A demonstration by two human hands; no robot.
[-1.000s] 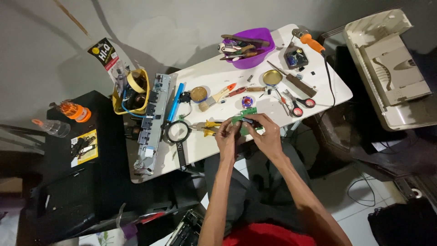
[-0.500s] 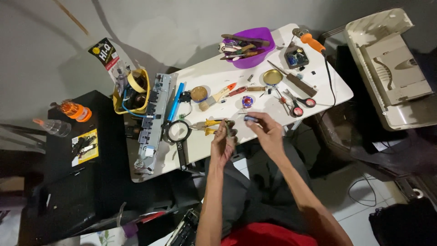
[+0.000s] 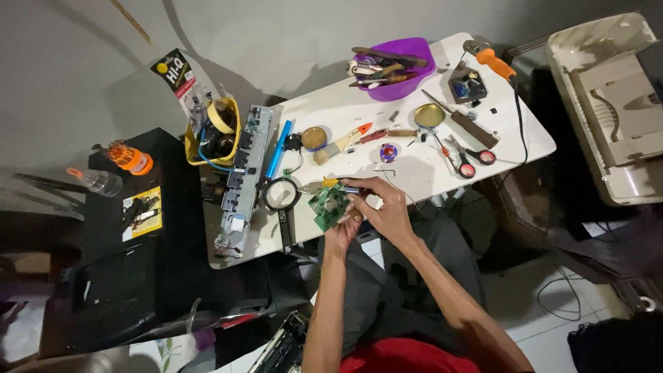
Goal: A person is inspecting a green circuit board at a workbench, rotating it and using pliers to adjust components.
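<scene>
The green circuit board (image 3: 327, 206) sits just past the near edge of the white table (image 3: 414, 173), held up above the lap between both hands. The left hand (image 3: 343, 228) comes from under and grips the board's lower edge, so it stays tilted toward the face w/ the parts side visible. The right hand (image 3: 383, 205) is curled over the board's right side, fingers pinching a thin tool w/ a blue-grey tip (image 3: 349, 189) that points at the board's top edge — what kind of tool, cannot tell.

Holding the board in the air, not flat on the table, probably lets the person turn it freely to the light. The magnifying glass (image 3: 281, 194) lies just beside the board on the left, within easy reach. The rest is further back — red-handled scissors (image 3: 468, 156), small solder spool (image 3: 389, 152), round brass tin (image 3: 429, 115), purple bowl (image 3: 404, 86) full of tools, orange-handled soldering iron (image 3: 492, 61) at the far corner, away from the hands, maybe for safety.
</scene>
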